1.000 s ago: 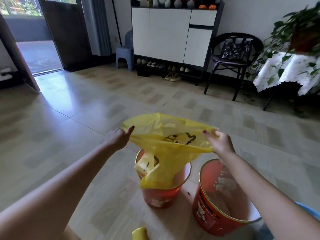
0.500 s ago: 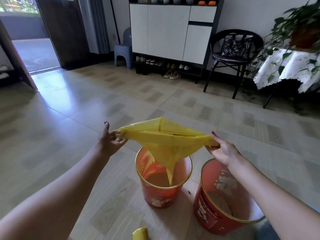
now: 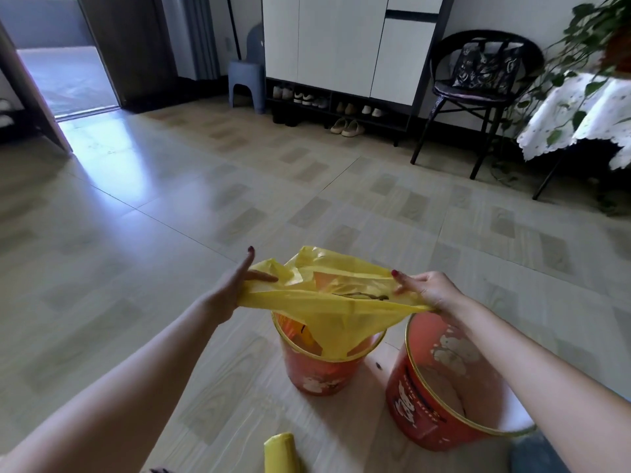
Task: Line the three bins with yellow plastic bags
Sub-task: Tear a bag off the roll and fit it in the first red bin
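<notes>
A: L hand [image 3: 232, 288], R hand [image 3: 426, 289]?
B: Both pinching bag [image 3: 327, 302] rim, stretched wide btwn them.
A: Where's bag?
B: Over left bin [image 3: 321, 373], bottom drooping inside. Right bin [image 3: 440, 397] just beside, bare.
A: Anything else?
B: Yellow roll [image 3: 281, 452] on floor [image 3: 136, 233], near edge.

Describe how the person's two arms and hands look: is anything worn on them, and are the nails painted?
Both forearms are bare in this view: no sleeves, watch, bracelet or gloves show. No ring is visible on the left hand or the right hand. The nails that show on the fingers are painted dark red, on both hands. Nothing else marks the arms.
</notes>
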